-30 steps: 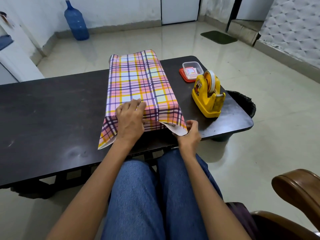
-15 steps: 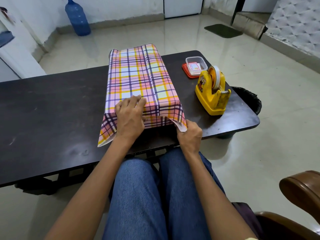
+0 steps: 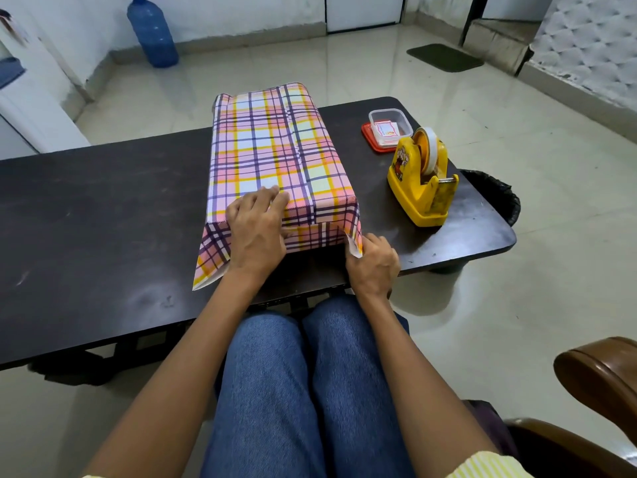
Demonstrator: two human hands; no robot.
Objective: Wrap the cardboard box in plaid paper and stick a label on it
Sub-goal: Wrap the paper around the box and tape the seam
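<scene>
Cardboard box [image 3: 272, 150] sits mid-table [image 3: 86, 208] in plaid paper [image 3: 211, 258]; we press left hand [image 3: 256, 232], fingers together and flat, on its near edge to pin the fold, while right hand [image 3: 374, 267] pinches the near-right flap, probably to crease it inward.

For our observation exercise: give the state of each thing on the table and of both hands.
plaid paper: wrapped over top and sides, near end unclosed
left hand: presses paper over near edge
right hand: pinches right corner flap
tape dispenser: upright, roll loaded
clear container: open, on red lid
</scene>
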